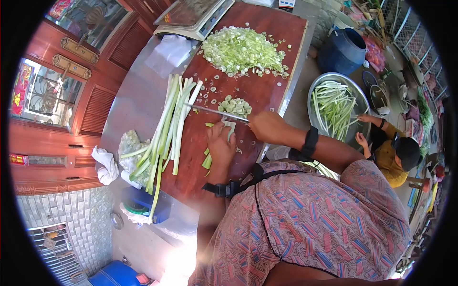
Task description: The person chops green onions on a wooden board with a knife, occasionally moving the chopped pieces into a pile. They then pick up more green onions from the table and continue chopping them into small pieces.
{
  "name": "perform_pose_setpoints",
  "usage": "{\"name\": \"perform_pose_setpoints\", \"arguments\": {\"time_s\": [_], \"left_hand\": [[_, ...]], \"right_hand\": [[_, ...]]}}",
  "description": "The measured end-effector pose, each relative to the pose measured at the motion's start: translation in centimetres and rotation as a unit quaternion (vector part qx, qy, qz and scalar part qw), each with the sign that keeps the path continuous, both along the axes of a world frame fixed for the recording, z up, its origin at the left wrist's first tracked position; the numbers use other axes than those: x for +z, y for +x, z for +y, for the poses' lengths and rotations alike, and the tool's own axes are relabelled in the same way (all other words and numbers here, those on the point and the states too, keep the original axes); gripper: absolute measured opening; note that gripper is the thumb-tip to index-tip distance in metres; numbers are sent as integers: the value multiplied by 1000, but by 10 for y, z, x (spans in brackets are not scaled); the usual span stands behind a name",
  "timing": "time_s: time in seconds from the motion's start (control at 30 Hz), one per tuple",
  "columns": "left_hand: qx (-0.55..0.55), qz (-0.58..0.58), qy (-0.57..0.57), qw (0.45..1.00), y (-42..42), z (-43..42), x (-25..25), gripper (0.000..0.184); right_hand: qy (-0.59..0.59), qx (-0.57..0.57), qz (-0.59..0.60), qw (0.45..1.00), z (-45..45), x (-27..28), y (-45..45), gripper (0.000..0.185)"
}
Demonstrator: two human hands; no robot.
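My right hand (267,127) is closed around the handle of a knife (214,112), whose blade stretches left across the reddish-brown board (265,90). Close below the blade, my left hand (221,142) presses scallion stalks against the board. Their green ends (207,161) stick out beneath that hand, and the fingers hide the rest. Just beyond the blade sits a small heap of scallion slices (235,106). A larger mound of chopped scallions (243,51) covers the board's far end. Left of my hands, long whole scallions (167,121) lie across the board's left edge.
At right, a metal basin (312,102) holds scallion stalks, with another person (393,155) reaching toward it. A blue barrel (341,51) stands behind it. A scale (191,19) occupies the table's far left; a plastic bag (131,150) lies beside the whole scallions.
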State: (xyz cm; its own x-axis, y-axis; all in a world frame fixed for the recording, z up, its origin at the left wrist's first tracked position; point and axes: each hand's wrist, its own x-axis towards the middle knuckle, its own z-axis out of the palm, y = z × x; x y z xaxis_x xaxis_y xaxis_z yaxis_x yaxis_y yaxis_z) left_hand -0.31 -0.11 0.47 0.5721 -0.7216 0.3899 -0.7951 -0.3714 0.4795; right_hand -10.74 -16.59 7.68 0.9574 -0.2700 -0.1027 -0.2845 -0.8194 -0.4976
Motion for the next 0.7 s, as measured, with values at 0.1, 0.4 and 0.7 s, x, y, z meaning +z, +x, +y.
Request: {"name": "perform_pose_setpoints", "arguments": {"time_s": [0.1,0.4,0.7], "left_hand": [[4,11,-20,1000,0,-2,-2,25],[3,27,-27,999,0,-3,1,24],[-9,9,-42,999,3,-4,-6,24]], "right_hand": [[-17,53,9,998,3,15,-14,16],[-49,97,11,994,1,15,-7,15],[5,43,33,999,9,-16,33,18]]}}
